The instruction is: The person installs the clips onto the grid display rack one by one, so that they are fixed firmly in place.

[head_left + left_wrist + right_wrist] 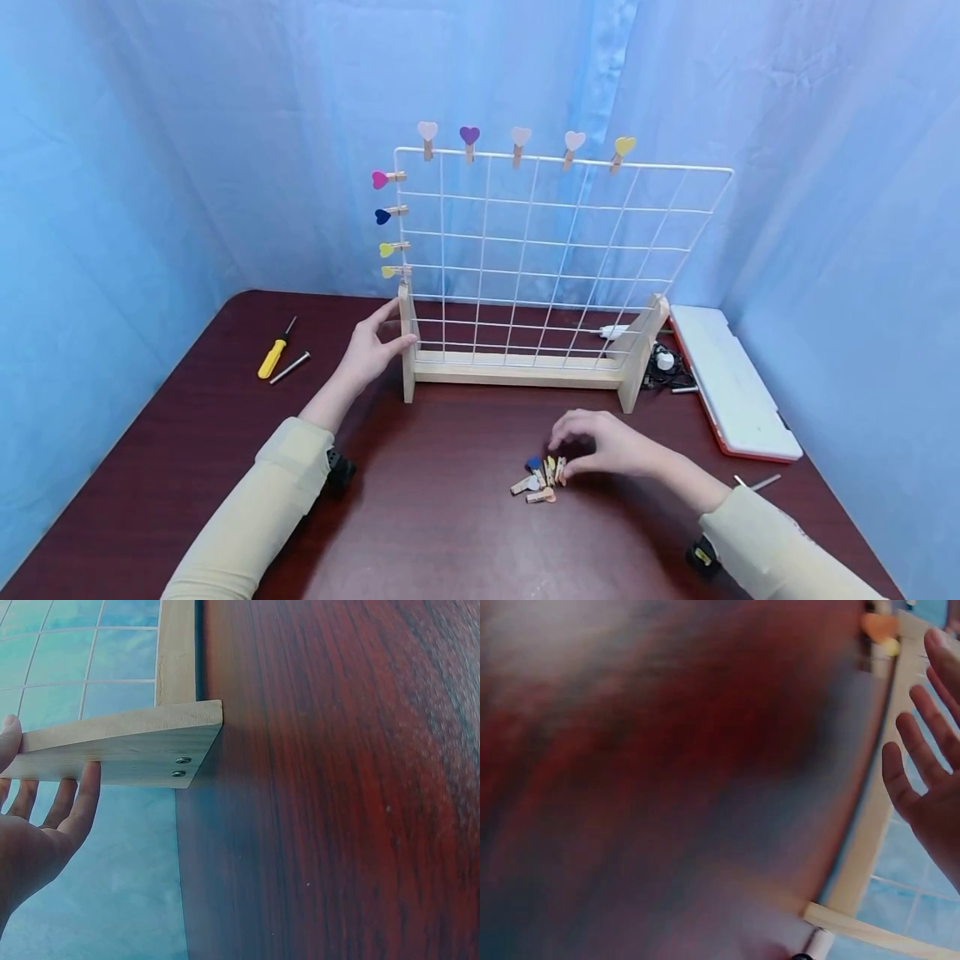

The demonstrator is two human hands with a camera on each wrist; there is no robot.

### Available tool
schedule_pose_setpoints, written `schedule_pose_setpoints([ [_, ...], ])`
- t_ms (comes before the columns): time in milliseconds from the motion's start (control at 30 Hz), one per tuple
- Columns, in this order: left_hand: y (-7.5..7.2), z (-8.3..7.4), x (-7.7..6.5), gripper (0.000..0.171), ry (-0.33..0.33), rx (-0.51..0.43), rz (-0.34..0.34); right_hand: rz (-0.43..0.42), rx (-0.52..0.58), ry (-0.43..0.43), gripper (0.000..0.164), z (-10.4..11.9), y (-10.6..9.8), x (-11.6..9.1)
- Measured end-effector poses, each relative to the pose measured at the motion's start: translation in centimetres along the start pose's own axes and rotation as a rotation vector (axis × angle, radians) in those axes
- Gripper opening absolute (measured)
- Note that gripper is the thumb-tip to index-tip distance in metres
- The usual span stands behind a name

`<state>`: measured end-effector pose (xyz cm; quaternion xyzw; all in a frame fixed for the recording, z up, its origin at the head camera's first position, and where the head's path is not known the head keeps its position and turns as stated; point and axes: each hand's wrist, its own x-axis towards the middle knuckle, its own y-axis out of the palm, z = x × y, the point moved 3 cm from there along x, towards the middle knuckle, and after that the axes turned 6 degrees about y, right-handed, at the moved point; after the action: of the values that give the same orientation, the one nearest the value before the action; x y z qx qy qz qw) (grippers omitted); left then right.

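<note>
My left hand [369, 348] holds the left wooden upright [408, 354] of a stand, thumb on one side and fingers on the other. The left wrist view shows the fingers [88, 799] against the upright's outer face, near two screws. A white wire grid [525, 258] rises from the stand. Heart-topped clothespins [469, 143] line its top edge, and others [390, 177] its left edge. Over a small pile of heart clothespins [534, 483] on the table hovers my right hand [611, 446], fingers bent and spread, with nothing visibly held. Its thumb is close to the nearest clothespin.
A yellow screwdriver [273, 358] and a metal rod [290, 367] lie at the left of the dark table [420, 517]. Behind the right upright [639, 354] are black cables [663, 379]. A white case [731, 375] with a red edge lies at the right, and blue curtains surround the table.
</note>
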<state>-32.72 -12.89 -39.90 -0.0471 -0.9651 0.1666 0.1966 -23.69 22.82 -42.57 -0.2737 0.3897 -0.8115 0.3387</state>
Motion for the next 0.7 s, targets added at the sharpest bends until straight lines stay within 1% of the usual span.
schedule_pose_setpoints([
  [67,0.0,-0.1,0.0,0.065,-0.001,-0.003,0.000,0.051,0.008,-0.014,0.027,-0.2,0.6,-0.1],
  [133,-0.1,-0.1,0.0,0.065,-0.003,-0.006,0.002,0.086,0.000,-0.009,0.026,-0.4,1.1,-0.2],
  [233,0.0,-0.2,0.0,0.065,-0.006,-0.007,0.005,0.107,-0.021,-0.008,0.022,-0.4,1.4,-0.3],
  [333,0.0,-0.2,0.0,0.065,-0.005,-0.006,0.007,0.121,-0.033,0.015,0.019,-0.5,1.5,-0.2],
  [467,0.0,-0.1,0.0,0.065,-0.009,-0.011,0.008,0.151,-0.025,0.038,0.018,-0.5,1.6,-0.1],
  [567,0.0,-0.1,0.0,0.065,-0.011,-0.014,0.008,0.166,-0.008,0.013,0.018,-0.4,1.4,0.0],
  [700,0.0,-0.1,0.0,0.065,-0.009,-0.007,0.009,0.143,-0.001,-0.042,0.013,0.2,0.2,0.3],
])
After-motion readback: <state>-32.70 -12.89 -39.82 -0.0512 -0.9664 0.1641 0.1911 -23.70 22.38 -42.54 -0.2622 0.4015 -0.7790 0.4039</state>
